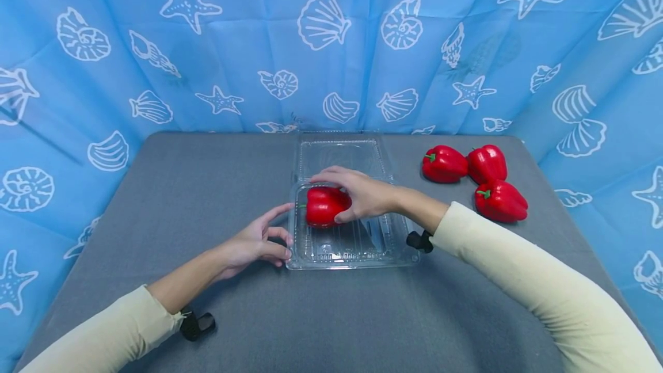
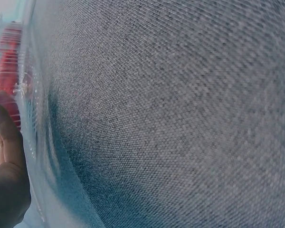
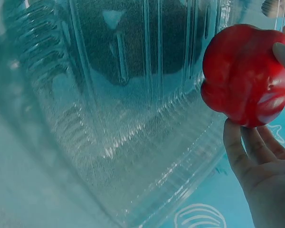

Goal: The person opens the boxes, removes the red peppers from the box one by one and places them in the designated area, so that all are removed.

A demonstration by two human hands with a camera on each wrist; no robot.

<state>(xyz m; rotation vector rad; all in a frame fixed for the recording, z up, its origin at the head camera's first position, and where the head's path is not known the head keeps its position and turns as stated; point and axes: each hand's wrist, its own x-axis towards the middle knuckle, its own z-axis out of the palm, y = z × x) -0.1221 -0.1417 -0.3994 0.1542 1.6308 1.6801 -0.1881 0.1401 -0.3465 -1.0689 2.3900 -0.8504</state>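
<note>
A clear plastic clamshell container lies with its lid folded back toward the curtain. My right hand grips a red bell pepper at the left side of the container's base, its green stem pointing left. In the right wrist view, the thumb and fingers of that hand lie on opposite sides of the pepper. At the container's left edge is my left hand, its fingers spread and loosely bent, the tips touching the rim. The left wrist view shows only part of this hand beside the clear wall.
Three more red bell peppers sit together at the back right of the grey table: one on the left, one behind, one in front. A blue curtain with white shells and starfish hangs behind the table.
</note>
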